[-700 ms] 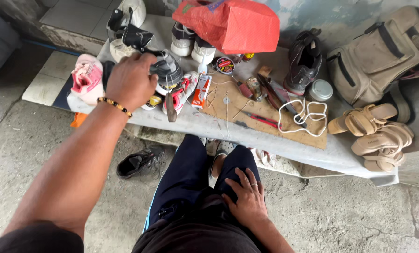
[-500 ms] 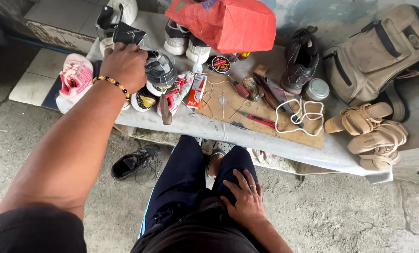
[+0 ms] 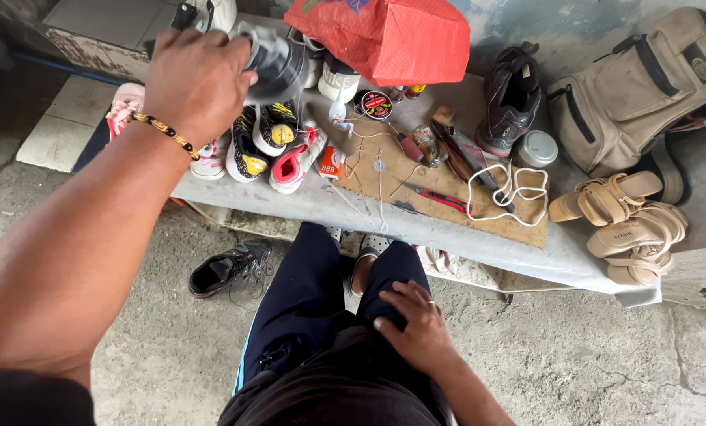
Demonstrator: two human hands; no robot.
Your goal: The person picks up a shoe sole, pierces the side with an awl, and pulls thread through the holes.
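My left hand, with a bead bracelet at the wrist, grips a grey sneaker and holds it lifted above the low grey ledge. Below it lie several small colourful shoes: a black-and-yellow pair and a pink-and-white shoe. My right hand rests flat on my thigh, fingers spread, holding nothing.
A brown board carries tools, a white cord and a red-handled tool. A red bag, a black shoe, a tan backpack, tan sandals and a round tin crowd the ledge. A black shoe lies on the floor.
My left hand has closed on the grey sneaker and lifted it off the ledge toward me. My right hand has stayed on my thigh.
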